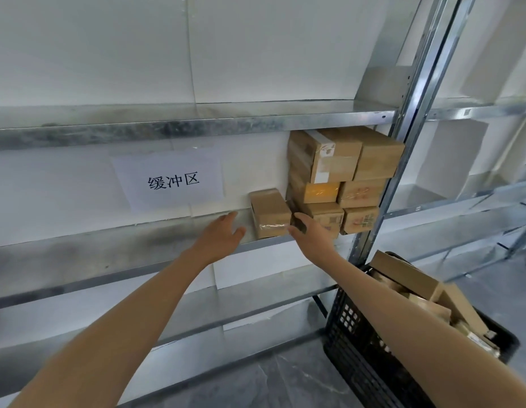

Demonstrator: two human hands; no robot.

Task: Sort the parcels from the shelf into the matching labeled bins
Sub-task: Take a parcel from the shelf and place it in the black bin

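Small brown parcel [269,212] sits alone on the metal shelf [108,248], clear tape across its front, just L of the stacked parcels [344,178] at the shelf's R end. R hand [313,235] is at its R front corner, thumb touching; can't tell if it grips. L hand [223,237] is open, fingers spread, just L of the parcel, not touching. Paper sign [170,181] on the back wall reads 缓冲区. Black crate [353,334] w/ more boxes is on the floor, lower R.
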